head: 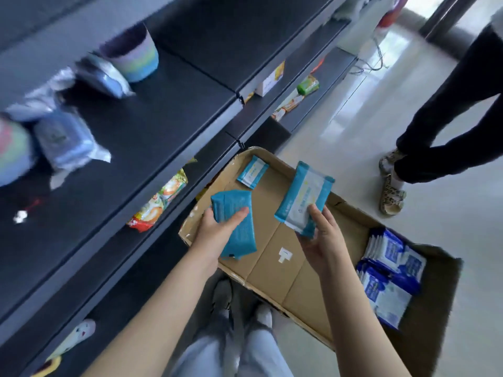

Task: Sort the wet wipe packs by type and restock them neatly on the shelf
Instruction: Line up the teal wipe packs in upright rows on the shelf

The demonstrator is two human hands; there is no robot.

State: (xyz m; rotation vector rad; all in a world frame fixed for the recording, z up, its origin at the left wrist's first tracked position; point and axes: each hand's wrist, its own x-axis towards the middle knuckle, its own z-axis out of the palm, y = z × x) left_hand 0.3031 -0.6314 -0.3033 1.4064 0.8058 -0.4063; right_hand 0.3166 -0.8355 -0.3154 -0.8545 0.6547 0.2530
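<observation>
My left hand [217,227] grips a teal wet wipe pack [236,224], back side up, over the left part of a cardboard box [275,268]. My right hand [324,235] holds a second teal-and-white wet wipe pack [302,197] by its lower end, above the box's middle. One more small teal pack [252,172] lies in the box's far corner. Several dark blue-and-white packs [389,276] stand bunched at the box's right side. The dark shelf [152,126] on the left carries pale blue wipe packs [65,140].
A striped round tub [136,55] and more blurred packs stand on the upper shelf. Snack bags [160,202] and boxes [272,77] sit on the lower shelves. Another person's legs and patterned shoes [392,191] stand on the light floor right of the box.
</observation>
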